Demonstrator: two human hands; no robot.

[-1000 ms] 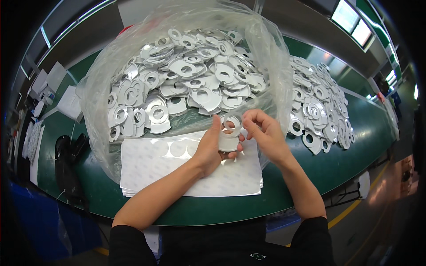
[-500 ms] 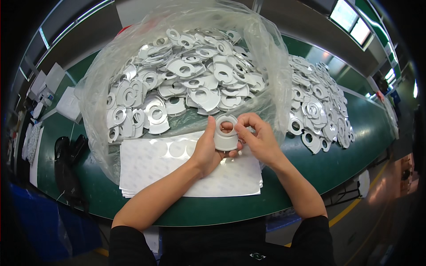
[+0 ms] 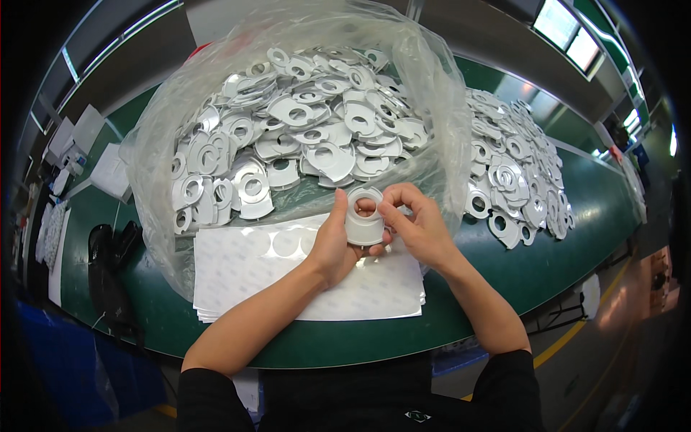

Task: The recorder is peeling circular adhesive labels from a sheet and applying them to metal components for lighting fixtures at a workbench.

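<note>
A white plastic part (image 3: 365, 232) with a round hole and a flared lower edge is held upright between my hands, above a stack of sticker sheets. My left hand (image 3: 335, 248) grips it from the left, thumb along its side and fingers behind it. At the upper right of the ring, my right hand (image 3: 419, 225) pinches the rim between thumb and index finger. Fingertips show through the hole. Whether a thin ring sticker lies under the right thumb is too small to tell. The white sheets (image 3: 241, 270) carry rows of round outlines.
Beyond my hands, a large clear plastic bag (image 3: 450, 108) lies open around a heap of similar white parts (image 3: 295, 111). Another pile of parts (image 3: 515, 169) spreads at the right of the green table (image 3: 324, 345). A black object (image 3: 108, 281) and white boxes (image 3: 111, 173) are at the left.
Almost nothing differs. The part and both hands sit very slightly further left in the picture, and the grip on the part is unchanged.
</note>
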